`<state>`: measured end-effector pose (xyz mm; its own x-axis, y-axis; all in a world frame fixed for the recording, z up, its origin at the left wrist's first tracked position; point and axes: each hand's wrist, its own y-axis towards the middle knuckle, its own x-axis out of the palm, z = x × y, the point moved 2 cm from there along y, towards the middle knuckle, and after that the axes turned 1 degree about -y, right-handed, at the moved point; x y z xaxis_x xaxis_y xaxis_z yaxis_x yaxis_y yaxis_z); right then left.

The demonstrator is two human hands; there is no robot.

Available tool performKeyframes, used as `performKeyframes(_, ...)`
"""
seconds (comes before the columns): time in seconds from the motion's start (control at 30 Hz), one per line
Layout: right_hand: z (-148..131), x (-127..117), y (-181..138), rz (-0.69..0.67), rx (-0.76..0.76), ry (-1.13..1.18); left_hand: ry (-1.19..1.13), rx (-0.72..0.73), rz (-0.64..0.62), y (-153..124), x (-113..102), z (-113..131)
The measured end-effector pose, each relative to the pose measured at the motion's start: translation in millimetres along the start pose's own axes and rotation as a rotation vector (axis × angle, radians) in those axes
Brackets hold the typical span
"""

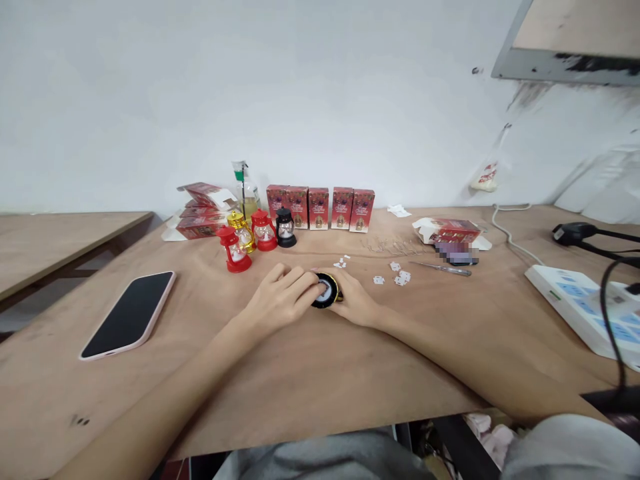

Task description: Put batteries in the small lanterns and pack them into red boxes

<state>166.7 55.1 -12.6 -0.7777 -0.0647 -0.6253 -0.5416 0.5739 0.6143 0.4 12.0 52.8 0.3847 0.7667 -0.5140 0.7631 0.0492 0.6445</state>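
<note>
Between my hands is a small lantern [325,294], tipped so that its round black base with a gold rim and pale centre faces me. My right hand [359,300] is wrapped around its side. The bent fingers of my left hand [289,293] press on the base, and its fingertips partly cover the centre. Behind my left hand stand a red lantern [235,252], a gold lantern [243,233], a second red lantern [264,231] and a black lantern [285,229]. Small white tabs [400,276] lie beyond my right hand.
Several red printed boxes [319,209] stand by the wall. Opened boxes [200,220] lie at left, another opened box [453,231] at right. Around are thin wire handles [393,245], a pointed metal tool [445,269], a phone [129,315], a bottle [247,197] and a power strip [583,307].
</note>
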Motion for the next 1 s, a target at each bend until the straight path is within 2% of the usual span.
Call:
performKeyframes(0.47, 1.5, 0.5, -0.3, 0.004, 0.018, 0.014, -0.118, -0.115, 0.022, -4.7, 0.3, -2.5)
performKeyframes(0.57, 4.4, 0.8, 0.5, 0.093, 0.094, 0.032, -0.186, -0.231, 0.085, -10.4, 4.3, -5.5)
performKeyframes(0.63, 8.3, -0.5, 0.9, 0.193, 0.2, 0.045, -0.219, -0.323, 0.145, -14.8, 8.8, -7.8)
performKeyframes(0.7, 14.0, -4.1, 0.7, 0.302, 0.327, 0.063, -0.246, -0.414, 0.147, -19.1, 15.0, -9.0)
performKeyframes(0.77, 21.1, -10.2, 0.1, 0.406, 0.436, 0.076, -0.271, -0.478, 0.045, -23.3, 23.4, -7.5)
performKeyframes(0.83, 29.3, -17.2, -0.5, 0.477, 0.5, 0.073, -0.3, -0.518, -0.108, -27.5, 33.1, -3.1)
performKeyframes(1.0, 49.7, -25.9, -1.3, 0.558, 0.56, 0.097, -0.444, -0.645, -0.394, -30.6, 60.4, 10.0)
